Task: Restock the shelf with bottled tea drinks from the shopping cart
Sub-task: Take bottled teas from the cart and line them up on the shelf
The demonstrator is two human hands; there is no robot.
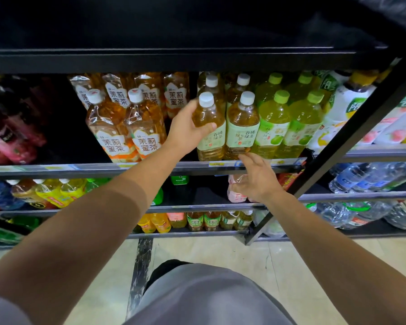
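A white-capped green tea bottle (209, 118) with a pale green label stands at the front of the shelf (80, 168). My left hand (188, 127) grips it round its upper body, thumb across the front. A second bottle of the same tea (242, 127) stands right beside it, with two more behind. My right hand (256, 179) hovers just below that second bottle's base, in front of the shelf edge, fingers relaxed and holding nothing. The shopping cart is out of view.
Jasmine honey tea bottles (127, 127) stand left of my left hand, with a dark gap between. Green-capped bottles (288, 120) fill the right. A black slanted post (352, 127) crosses at right. Lower shelves hold more drinks and water bottles (361, 177).
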